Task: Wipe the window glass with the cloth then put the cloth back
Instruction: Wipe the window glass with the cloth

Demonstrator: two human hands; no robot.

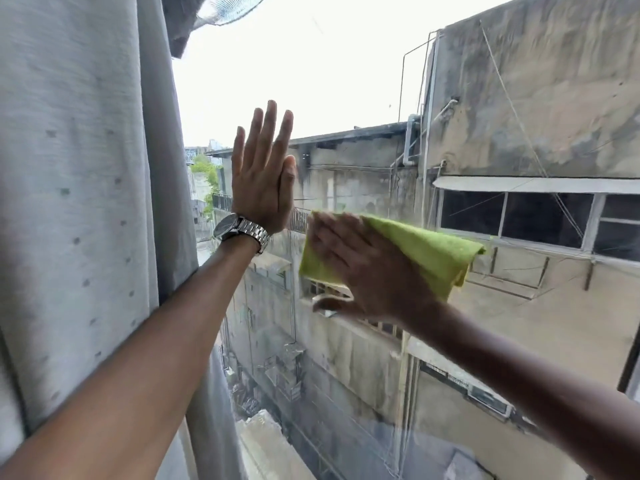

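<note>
Right hand (pixel 363 271) flat, fingers spread, blurred, pressing soft green cloth (pixel 429 252) to glass (pixel 329 71). Left hand (pixel 261 181) open, upright, palm on glass; steel watch (pixel 242 232) at wrist.

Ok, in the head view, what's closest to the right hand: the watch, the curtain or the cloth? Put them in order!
1. Cloth: under the right hand, touching it.
2. Watch: to its left, on the other wrist.
3. Curtain: farthest, at the left edge.
</note>
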